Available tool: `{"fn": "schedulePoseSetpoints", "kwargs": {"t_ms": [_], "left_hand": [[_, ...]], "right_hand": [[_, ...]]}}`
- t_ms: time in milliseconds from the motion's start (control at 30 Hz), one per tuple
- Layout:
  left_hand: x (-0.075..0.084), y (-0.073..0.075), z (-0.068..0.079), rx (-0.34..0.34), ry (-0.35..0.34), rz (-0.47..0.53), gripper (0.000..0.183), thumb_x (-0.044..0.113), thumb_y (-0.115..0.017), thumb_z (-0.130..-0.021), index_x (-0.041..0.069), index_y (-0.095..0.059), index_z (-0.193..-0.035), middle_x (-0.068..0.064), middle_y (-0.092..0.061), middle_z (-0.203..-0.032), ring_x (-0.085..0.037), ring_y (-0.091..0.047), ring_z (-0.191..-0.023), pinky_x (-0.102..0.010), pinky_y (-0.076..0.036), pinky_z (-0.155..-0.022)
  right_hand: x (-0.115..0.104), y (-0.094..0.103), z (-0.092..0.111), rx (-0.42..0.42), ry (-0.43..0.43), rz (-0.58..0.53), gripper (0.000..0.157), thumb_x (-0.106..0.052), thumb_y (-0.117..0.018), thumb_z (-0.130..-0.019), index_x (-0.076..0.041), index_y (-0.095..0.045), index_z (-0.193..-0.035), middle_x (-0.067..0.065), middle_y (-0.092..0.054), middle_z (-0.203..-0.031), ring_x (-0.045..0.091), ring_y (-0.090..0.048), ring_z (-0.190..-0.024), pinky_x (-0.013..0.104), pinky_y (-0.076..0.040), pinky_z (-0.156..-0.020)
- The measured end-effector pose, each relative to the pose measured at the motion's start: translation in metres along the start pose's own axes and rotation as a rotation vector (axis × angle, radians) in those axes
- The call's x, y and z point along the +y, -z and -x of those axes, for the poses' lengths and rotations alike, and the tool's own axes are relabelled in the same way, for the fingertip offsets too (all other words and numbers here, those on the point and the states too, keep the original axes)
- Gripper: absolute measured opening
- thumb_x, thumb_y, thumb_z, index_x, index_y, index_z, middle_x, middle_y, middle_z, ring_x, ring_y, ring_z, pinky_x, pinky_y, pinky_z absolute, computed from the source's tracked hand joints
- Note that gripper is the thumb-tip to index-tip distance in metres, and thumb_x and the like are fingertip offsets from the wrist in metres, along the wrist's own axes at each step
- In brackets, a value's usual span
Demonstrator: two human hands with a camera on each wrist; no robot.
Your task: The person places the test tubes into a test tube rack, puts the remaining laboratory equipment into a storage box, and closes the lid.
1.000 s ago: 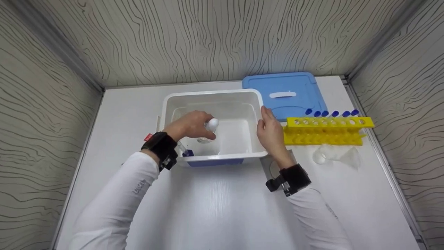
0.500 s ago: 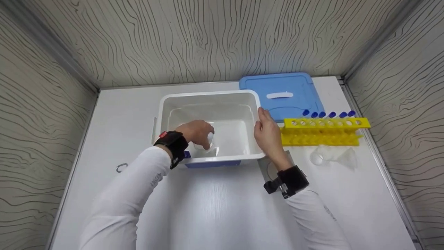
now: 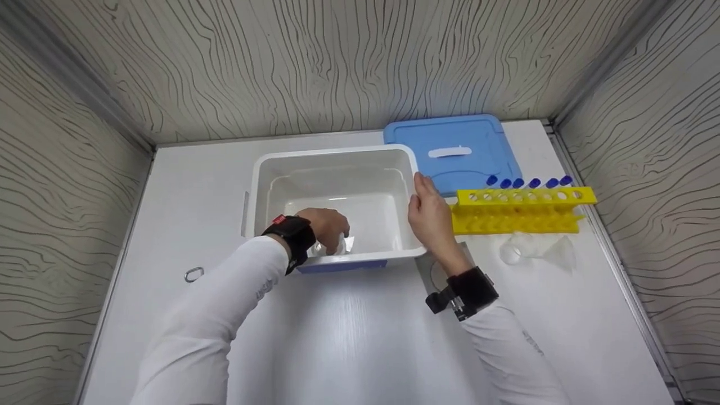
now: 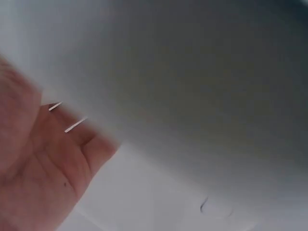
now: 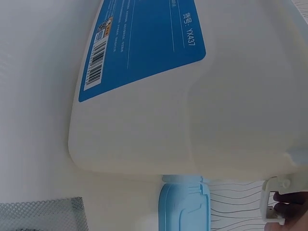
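A white plastic storage box stands uncovered mid-table. My left hand is down inside its front left part, fingers curled over a clear glass piece with a white top, which looks like an alcohol lamp; most of it is hidden. The left wrist view shows the palm of that hand behind the blurred box wall. My right hand holds the box's right side at the rim. Low in the right wrist view, its fingers are at the white side handle.
The blue lid lies behind right. A yellow test tube rack holds several blue-capped tubes. In front of it lie a clear round flask and a clear funnel. Wire gauze lies by the right wrist; a metal ring sits left.
My left hand has lowered with the white-topped glass piece toward the box's front wall. A blue-capped tube in the front left corner is now hidden. The right hand stays at the box's side.
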State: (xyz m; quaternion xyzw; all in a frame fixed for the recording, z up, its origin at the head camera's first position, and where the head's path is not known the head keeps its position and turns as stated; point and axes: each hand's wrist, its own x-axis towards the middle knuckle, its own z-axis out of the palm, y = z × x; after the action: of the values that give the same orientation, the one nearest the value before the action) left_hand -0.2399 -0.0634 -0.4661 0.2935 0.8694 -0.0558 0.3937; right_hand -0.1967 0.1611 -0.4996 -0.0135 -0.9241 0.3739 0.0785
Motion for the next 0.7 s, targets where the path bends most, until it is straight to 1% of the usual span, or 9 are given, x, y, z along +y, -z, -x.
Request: {"fn": "schedulePoseSetpoints", "kwargs": {"t_ms": [167,300,433,533,600,700], "left_hand": [[0.001,-0.006,0.002,-0.064,0.015,-0.02,0.055,0.011,-0.059,-0.089,0.021,-0.053,-0.143,-0.006,-0.05,-0.152,-0.029,-0.048,-0.138,-0.049,-0.047,-0.106],[0.0,-0.008,0.002,-0.074,0.011,-0.046,0.056,0.007,-0.052,-0.09,0.021,-0.052,-0.145,-0.007,-0.049,-0.153,-0.029,-0.046,-0.14,-0.048,-0.046,-0.108],[0.001,-0.013,0.001,-0.071,-0.018,-0.051,0.053,0.007,-0.048,-0.094,0.018,-0.05,-0.146,-0.008,-0.049,-0.153,-0.029,-0.044,-0.142,-0.05,-0.043,-0.112],[0.003,-0.015,-0.001,-0.077,-0.045,-0.061,0.048,0.008,-0.046,-0.097,0.014,-0.051,-0.144,-0.01,-0.051,-0.15,-0.029,-0.047,-0.141,-0.051,-0.042,-0.113],[0.006,-0.014,-0.001,-0.078,-0.048,-0.059,0.045,0.009,-0.047,-0.097,0.012,-0.052,-0.142,-0.01,-0.052,-0.149,-0.029,-0.048,-0.139,-0.051,-0.043,-0.113],[0.009,-0.008,0.001,-0.065,-0.042,-0.029,0.048,0.014,-0.052,-0.095,0.012,-0.051,-0.143,-0.01,-0.051,-0.15,-0.028,-0.047,-0.139,-0.048,-0.043,-0.113]], "right_hand": [[-0.001,-0.001,0.0,-0.002,0.002,0.001,0.05,-0.009,-0.044,-0.103,0.003,-0.036,-0.15,0.023,-0.04,-0.155,0.036,-0.035,-0.147,0.05,-0.032,-0.12],[-0.002,-0.001,-0.001,-0.011,0.0,-0.001,0.05,-0.01,-0.044,-0.103,0.002,-0.035,-0.151,0.023,-0.039,-0.156,0.036,-0.034,-0.148,0.05,-0.032,-0.12],[-0.004,-0.001,-0.001,-0.015,0.009,-0.006,0.051,-0.009,-0.045,-0.102,0.002,-0.035,-0.151,0.023,-0.038,-0.156,0.037,-0.035,-0.148,0.05,-0.033,-0.119],[-0.004,-0.001,-0.001,-0.016,0.004,-0.003,0.05,-0.01,-0.044,-0.103,0.001,-0.034,-0.151,0.022,-0.038,-0.156,0.036,-0.035,-0.148,0.049,-0.033,-0.119],[-0.003,0.0,0.0,-0.018,-0.001,-0.002,0.051,-0.01,-0.044,-0.103,0.001,-0.034,-0.151,0.022,-0.038,-0.157,0.036,-0.036,-0.147,0.049,-0.034,-0.119],[-0.002,0.0,0.0,-0.02,-0.009,-0.001,0.051,-0.01,-0.045,-0.103,0.001,-0.034,-0.152,0.021,-0.038,-0.157,0.036,-0.037,-0.147,0.049,-0.035,-0.118]]}}
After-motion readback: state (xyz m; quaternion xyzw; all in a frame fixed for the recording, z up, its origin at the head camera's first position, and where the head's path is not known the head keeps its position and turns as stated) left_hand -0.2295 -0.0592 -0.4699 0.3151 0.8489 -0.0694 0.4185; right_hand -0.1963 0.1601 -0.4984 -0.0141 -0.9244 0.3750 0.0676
